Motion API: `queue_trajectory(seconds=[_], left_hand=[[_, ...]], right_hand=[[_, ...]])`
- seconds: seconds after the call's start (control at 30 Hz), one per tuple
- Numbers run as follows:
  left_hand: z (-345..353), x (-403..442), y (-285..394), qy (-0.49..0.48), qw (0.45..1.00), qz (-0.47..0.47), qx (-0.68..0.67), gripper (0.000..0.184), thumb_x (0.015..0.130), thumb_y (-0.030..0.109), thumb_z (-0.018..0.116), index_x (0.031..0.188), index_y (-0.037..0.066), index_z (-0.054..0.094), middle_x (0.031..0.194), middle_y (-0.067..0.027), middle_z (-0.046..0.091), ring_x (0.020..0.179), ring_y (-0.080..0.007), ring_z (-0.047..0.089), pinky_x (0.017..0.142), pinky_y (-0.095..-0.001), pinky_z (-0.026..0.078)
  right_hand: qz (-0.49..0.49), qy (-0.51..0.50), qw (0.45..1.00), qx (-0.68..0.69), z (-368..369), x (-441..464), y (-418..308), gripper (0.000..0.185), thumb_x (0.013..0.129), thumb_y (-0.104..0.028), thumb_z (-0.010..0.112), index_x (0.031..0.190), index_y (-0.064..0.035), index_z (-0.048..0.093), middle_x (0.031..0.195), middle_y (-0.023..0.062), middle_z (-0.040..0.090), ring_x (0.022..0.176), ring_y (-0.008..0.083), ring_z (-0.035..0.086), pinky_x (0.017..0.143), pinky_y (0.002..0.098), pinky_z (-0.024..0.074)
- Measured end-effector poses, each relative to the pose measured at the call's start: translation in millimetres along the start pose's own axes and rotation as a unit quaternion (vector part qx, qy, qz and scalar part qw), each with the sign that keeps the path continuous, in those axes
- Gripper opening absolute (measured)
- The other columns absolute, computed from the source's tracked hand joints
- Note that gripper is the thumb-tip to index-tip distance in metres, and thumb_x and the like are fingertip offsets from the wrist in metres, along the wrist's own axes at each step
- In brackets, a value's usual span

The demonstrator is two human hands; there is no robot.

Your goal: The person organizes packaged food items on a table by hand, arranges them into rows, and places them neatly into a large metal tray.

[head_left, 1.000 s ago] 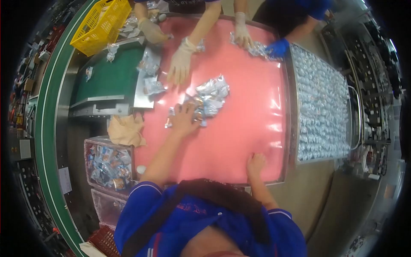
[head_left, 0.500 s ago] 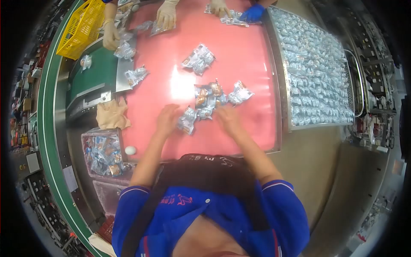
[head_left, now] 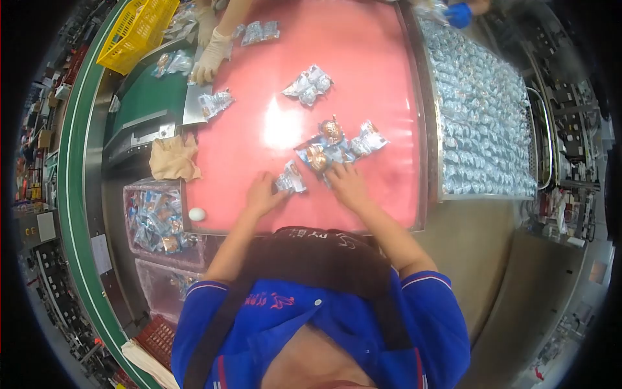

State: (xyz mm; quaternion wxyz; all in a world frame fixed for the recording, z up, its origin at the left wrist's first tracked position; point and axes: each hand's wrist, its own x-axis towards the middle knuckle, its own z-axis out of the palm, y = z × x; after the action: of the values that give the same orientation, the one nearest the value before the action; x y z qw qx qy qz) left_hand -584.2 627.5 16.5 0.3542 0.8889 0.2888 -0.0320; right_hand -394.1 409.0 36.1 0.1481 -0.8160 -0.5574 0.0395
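Observation:
On the pink tabletop [head_left: 246, 149], my left hand [head_left: 264, 194] lies with its fingers at the left edge of a small silvery packet [head_left: 291, 178]. My right hand [head_left: 346, 183] has its fingers apart and touches the lower edge of a cluster of blue-and-brown foil packets [head_left: 317, 156]. Another silvery packet [head_left: 368, 139] adjoins that cluster on the right. Farther up the table lies a separate group of packets [head_left: 310, 85]. Whether my left fingers pinch the small packet is hard to make out.
A co-worker's gloved hand [head_left: 212, 57] is by the green conveyor [head_left: 149, 91], near a yellow basket [head_left: 133, 39]. A tray of packets [head_left: 483, 123] stands right. At left are a cloth [head_left: 175, 157], a white ball [head_left: 197, 214] and a packet bin [head_left: 155, 217].
My left hand came down from the packets to the near side, and my right hand rose onto the cluster's edge. The packets spread apart. The blue-gloved co-worker's hand moved to the tray.

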Motion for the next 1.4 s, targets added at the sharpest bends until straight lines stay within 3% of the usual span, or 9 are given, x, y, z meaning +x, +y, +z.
queue_trajectory(seconds=[0.07,0.27,0.4,0.57,0.73,0.93,1.1,1.23,1.4], left_hand=[[27,0,-13,0.103,0.992,0.048,-0.060,0.058,0.071,0.040,0.081,0.105,-0.001,0.061,0.105,-0.0194,0.063,0.097,-0.0343,0.061,0.081,-0.0420,0.051],[17,3,-1,0.061,0.995,-0.024,-0.077,0.042,0.068,0.025,0.086,0.088,0.003,0.057,0.074,-0.0085,0.063,0.064,-0.0188,0.060,0.061,-0.0327,0.050],[-6,-18,5,0.044,0.988,-0.095,-0.111,0.052,0.065,0.035,0.086,0.093,0.003,0.055,0.084,-0.0149,0.063,0.077,-0.0300,0.061,0.069,-0.0407,0.050],[17,-31,8,0.059,0.996,0.061,-0.014,0.044,0.069,0.026,0.084,0.096,0.004,0.057,0.091,-0.0123,0.061,0.078,-0.0261,0.062,0.070,-0.0362,0.051],[28,-40,-1,0.031,0.989,0.076,-0.126,0.046,0.077,0.021,0.079,0.113,0.002,0.057,0.106,-0.0145,0.058,0.087,-0.0293,0.062,0.076,-0.0373,0.052],[33,-49,-7,-0.015,0.980,0.042,-0.194,0.054,0.082,0.021,0.074,0.128,0.001,0.053,0.116,-0.0168,0.057,0.102,-0.0305,0.060,0.084,-0.0389,0.051],[18,-53,18,-0.009,0.987,0.058,-0.147,0.057,0.083,0.024,0.072,0.130,0.001,0.052,0.123,-0.0192,0.052,0.110,-0.0333,0.056,0.091,-0.0418,0.049],[19,-56,27,-0.008,0.992,0.038,-0.124,0.057,0.083,0.027,0.071,0.130,0.002,0.051,0.126,-0.0196,0.049,0.110,-0.0356,0.056,0.090,-0.0430,0.049],[29,-49,36,-0.002,0.995,0.021,-0.098,0.055,0.084,0.027,0.069,0.130,0.004,0.050,0.127,-0.0196,0.048,0.112,-0.0380,0.056,0.089,-0.0451,0.050]], right_hand=[[-0.035,0.038,0.998,-0.045,6,10,-3,0.036,0.078,-0.014,0.065,0.113,-0.0191,0.064,0.122,0.0032,0.057,0.105,0.0238,0.056,0.079,0.0439,0.0420],[0.043,0.006,0.999,0.030,22,19,9,0.035,0.080,-0.032,0.072,0.109,-0.0147,0.066,0.120,0.0073,0.060,0.104,0.0278,0.059,0.079,0.0450,0.0458],[0.261,-0.143,0.913,0.279,-27,16,-18,0.049,0.082,-0.048,0.072,0.106,-0.0058,0.065,0.113,0.0139,0.063,0.099,0.0345,0.063,0.077,0.0453,0.0512],[0.184,-0.147,0.943,0.236,17,9,-70,0.058,0.086,-0.050,0.069,0.112,0.0002,0.059,0.109,0.0209,0.064,0.095,0.0384,0.065,0.077,0.0482,0.0535],[0.134,-0.208,0.950,0.188,39,11,-61,0.049,0.087,-0.042,0.068,0.119,-0.0062,0.058,0.114,0.0188,0.063,0.099,0.0379,0.064,0.075,0.0505,0.0533],[-0.021,0.106,0.993,-0.043,24,61,-38,0.040,0.080,-0.021,0.069,0.117,-0.0084,0.061,0.118,0.0142,0.061,0.090,0.0357,0.063,0.077,0.0480,0.0506],[0.089,0.099,0.968,0.212,22,67,-27,0.036,0.084,-0.015,0.063,0.118,-0.0047,0.062,0.111,0.0170,0.065,0.096,0.0334,0.064,0.084,0.0442,0.0508],[0.276,-0.018,0.787,0.552,-1,12,-36,0.035,0.092,-0.023,0.056,0.115,0.0027,0.059,0.101,0.0185,0.069,0.086,0.0327,0.069,0.077,0.0433,0.0532],[0.210,-0.230,0.945,0.100,25,-48,-22,0.025,0.094,-0.023,0.048,0.095,-0.0056,0.066,0.085,0.0183,0.070,0.080,0.0348,0.068,0.070,0.0464,0.0533]])
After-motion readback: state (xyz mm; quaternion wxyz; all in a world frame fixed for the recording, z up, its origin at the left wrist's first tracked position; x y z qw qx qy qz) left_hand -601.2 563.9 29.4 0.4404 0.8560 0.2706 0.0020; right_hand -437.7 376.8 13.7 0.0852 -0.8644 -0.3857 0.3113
